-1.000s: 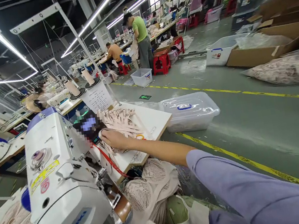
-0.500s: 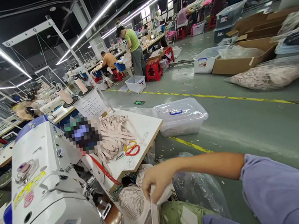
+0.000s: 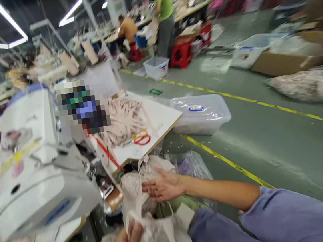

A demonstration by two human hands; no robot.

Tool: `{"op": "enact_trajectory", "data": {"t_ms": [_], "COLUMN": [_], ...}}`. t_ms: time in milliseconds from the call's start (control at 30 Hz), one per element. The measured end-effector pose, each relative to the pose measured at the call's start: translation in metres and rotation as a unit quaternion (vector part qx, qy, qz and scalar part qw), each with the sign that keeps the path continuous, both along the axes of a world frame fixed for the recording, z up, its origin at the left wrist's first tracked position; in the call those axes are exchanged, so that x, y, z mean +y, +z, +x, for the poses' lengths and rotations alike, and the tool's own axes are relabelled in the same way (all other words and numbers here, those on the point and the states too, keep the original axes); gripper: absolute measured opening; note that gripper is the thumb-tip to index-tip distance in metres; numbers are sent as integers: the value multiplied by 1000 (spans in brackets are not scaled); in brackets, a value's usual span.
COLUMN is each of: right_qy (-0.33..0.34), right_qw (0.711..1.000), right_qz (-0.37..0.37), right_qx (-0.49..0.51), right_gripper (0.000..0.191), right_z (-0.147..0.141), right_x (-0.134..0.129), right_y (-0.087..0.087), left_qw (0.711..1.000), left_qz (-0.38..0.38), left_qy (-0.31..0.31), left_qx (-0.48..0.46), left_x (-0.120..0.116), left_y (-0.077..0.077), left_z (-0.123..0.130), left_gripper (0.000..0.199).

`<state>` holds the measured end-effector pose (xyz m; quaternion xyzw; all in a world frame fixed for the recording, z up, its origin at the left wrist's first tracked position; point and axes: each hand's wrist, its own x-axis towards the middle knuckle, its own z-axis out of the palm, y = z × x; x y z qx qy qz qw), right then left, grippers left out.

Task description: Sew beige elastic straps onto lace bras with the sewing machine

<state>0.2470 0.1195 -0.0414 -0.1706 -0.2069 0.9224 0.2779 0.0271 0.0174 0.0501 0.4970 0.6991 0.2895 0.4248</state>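
Note:
At the bottom of the head view, my left hand (image 3: 128, 241) is closed, thumb against fingers, on the edge of a pale pink strappy garment (image 3: 157, 239) that lies over my lap. Its exact kind is blurred. My right hand (image 3: 163, 184) is open, palm turned sideways and fingers stretched out. It hovers beside a thin pale strap, and I see nothing gripped in it. Behind the fingers bulges a heap of pale fabric pieces (image 3: 130, 184). Left of both hands stands a white sewing machine (image 3: 41, 183).
Red-and-yellow-handled scissors (image 3: 142, 137) and a pile of pale strips (image 3: 124, 116) lie on the white table (image 3: 160, 113). A lidded clear plastic box (image 3: 202, 117) stands on the floor beyond. A person in a green top (image 3: 164, 3) stands farther back.
My right hand has let go of the pale fabric and its fingers have spread. My left hand has come into view holding the garment. The view has swung left and down.

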Motion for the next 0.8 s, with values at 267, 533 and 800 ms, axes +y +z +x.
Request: {"op": "enact_trajectory", "data": {"t_ms": [267,533,800], "right_qy": [-59,31,8], "right_qw": [984,958,883], "right_qz": [19,196,402], "right_qx": [-166,-207,-241], "right_gripper": [37,35,33], "right_z": [-66,-40,-65], "right_x": [-29,3,-14], "right_y": [4,47,69], "left_qw": [990,992,990], "left_qz": [-50,-33,22], "left_qy": [-53,-73,-82], "left_qx": [-120,-92,-117], "left_x": [3,5,0], "left_y": [-24,-24,-22], "left_z": [-9,-19,-17], "left_gripper": [43,43,31]}}
